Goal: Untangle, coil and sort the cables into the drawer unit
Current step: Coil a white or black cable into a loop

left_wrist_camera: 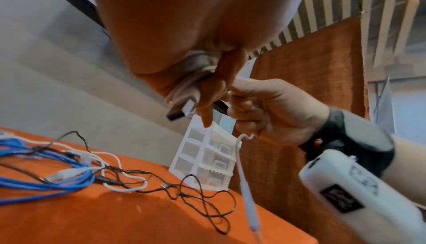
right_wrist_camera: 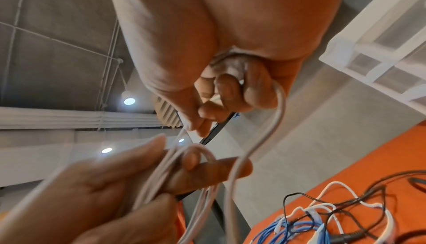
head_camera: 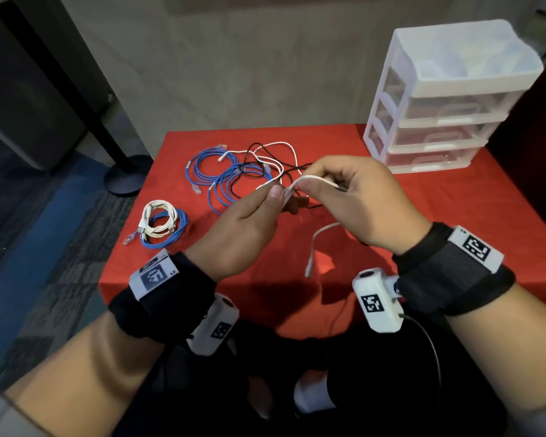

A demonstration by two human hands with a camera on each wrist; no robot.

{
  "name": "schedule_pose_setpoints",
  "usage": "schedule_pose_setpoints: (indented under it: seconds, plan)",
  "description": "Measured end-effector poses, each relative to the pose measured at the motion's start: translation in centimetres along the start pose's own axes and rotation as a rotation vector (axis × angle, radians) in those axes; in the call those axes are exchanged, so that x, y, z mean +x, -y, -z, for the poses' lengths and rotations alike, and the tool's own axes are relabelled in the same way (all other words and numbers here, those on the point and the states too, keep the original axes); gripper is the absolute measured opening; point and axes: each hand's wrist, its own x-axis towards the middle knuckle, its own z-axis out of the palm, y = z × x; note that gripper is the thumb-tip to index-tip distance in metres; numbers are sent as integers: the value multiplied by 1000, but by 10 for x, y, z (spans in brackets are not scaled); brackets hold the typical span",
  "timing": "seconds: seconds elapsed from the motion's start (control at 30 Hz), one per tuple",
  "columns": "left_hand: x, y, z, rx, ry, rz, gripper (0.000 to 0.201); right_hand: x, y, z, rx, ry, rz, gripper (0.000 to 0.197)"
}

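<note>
Above the middle of the red table, my left hand point(head_camera: 273, 197) holds several small loops of a white cable point(head_camera: 312, 178). In the left wrist view its USB plug point(left_wrist_camera: 182, 110) sticks out below my fingers. My right hand point(head_camera: 323, 184) pinches the same cable just right of the loops. The free end point(head_camera: 314, 244) hangs down under the right hand. Behind the hands lies a tangle point(head_camera: 249, 171) of blue, white and black cables. A coiled white and blue bundle point(head_camera: 161, 222) rests at the table's left edge. The white drawer unit point(head_camera: 448, 96) stands at the back right, drawers closed.
The red table point(head_camera: 454, 209) ends close to my body and drops to carpet on the left. A black pole stand point(head_camera: 123, 178) rises off the table's back left corner. A grey wall stands behind the table.
</note>
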Motion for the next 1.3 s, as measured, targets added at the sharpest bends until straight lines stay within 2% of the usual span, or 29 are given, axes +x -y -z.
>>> schedule_pose_setpoints:
  seconds: [0.07, 0.17, 0.27, 0.33, 0.47, 0.6, 0.87, 1.0, 1.1, 1.23, 1.3]
  plan:
    - [-4, -8, -4, -113, 37, 78, 40, 2, -2, 1, 70, -34, -38, 11]
    - [-7, -21, -9, -228, 80, 110, 33, 0, -4, -5, 203, 3, -59, 12]
    - [-7, -19, -8, -340, 33, 114, 31, -9, -3, -14, 338, 52, -71, 23]
    - [-6, -10, -9, -393, -4, 117, 29, -15, -3, -18, 440, 63, -135, 27]
    - [-7, -1, -11, -459, 4, 126, 28, -20, -13, -22, 360, 113, -206, 27]
    - [-2, -6, 0, -632, -4, 129, 24, -22, -29, -23, 343, 104, -196, 16]
    - [7, -12, 13, -905, -23, 167, 29, -38, -46, -43, 276, 128, -248, 19]
    - [7, -7, 11, -976, -22, 164, 29, -48, -49, -51, 272, 79, -250, 26]
    - [7, -4, 10, -977, -38, 172, 29, -52, -46, -53, 350, 53, -279, 24]
    - [7, -4, 10, -997, -60, 177, 31, -55, -42, -50, 550, 123, -330, 6]
    - [8, -6, 10, -1011, -59, 174, 31, -55, -41, -50, 580, 128, -339, 7]
